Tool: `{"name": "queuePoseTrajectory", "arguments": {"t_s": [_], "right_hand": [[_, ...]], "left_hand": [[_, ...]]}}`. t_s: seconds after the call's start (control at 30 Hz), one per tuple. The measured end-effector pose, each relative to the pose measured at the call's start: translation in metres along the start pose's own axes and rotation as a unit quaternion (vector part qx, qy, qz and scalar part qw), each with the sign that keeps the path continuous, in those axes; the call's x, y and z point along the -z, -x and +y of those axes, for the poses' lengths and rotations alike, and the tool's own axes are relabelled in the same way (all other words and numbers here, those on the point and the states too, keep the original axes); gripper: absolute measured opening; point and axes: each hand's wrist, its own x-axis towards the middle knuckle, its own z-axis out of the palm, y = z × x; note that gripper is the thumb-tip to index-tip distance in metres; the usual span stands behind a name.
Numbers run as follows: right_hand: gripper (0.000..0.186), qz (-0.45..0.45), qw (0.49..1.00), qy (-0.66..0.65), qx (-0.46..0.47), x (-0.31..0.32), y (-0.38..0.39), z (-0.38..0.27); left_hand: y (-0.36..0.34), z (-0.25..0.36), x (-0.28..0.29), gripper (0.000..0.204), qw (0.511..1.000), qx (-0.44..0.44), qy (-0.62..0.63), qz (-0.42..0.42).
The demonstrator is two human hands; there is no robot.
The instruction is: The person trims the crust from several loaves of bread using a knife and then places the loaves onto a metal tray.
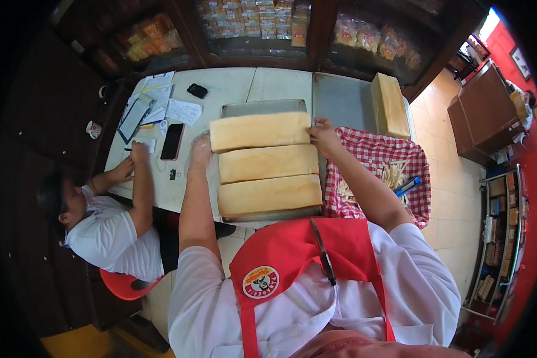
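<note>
Three long, pale golden loaves lie side by side on a metal tray point(265, 108). My two hands hold the farthest loaf point(260, 131) between them, one at each end. A thin see-through plastic covering is on my left hand point(201, 152), pressed to the left end. My right hand point(326, 138) is bare, its fingers closed at the right end. Nearer to me are the middle loaf point(268, 163) and the nearest loaf point(269, 195). By my right forearm sits a basket lined with red checked cloth point(364, 141), holding pale bread strips point(394, 175) and a blue-handled tool point(407, 186).
Another loaf point(390, 106) stands at the table's far right on a metal tray point(344, 101). On the left lie a phone point(172, 142), a binder clip point(172, 174), papers point(184, 111) and a black object point(197, 90). A seated person point(110, 232) writes at the left edge. Glass cabinets point(250, 51) stand behind.
</note>
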Motion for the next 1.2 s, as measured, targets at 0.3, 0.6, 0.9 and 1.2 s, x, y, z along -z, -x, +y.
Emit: {"name": "queuePoseTrajectory", "arguments": {"t_s": [0.3, 0.6, 0.9, 1.2], "right_hand": [[0.048, -0.044, 0.993, 0.028, -0.102, 0.005, -0.008, 0.015], [0.050, 0.029, 0.982, 0.181, -0.048, 0.005, -0.007, 0.015], [0.082, 0.406, 0.711, 0.573, -0.028, 0.167, -0.005, -0.079], [0.087, 0.310, 0.762, 0.562, -0.088, 0.237, -0.012, -0.081]], "left_hand": [[0.015, 0.005, -0.033, 0.041, 0.998, 0.044, 0.022, 0.033], [0.014, -0.023, -0.012, 0.058, 0.924, -0.106, -0.353, 0.100], [0.109, -0.014, -0.171, 0.085, 0.620, -0.195, -0.760, 0.004], [0.201, -0.061, -0.281, 0.076, 0.723, -0.346, -0.533, -0.271]]}}
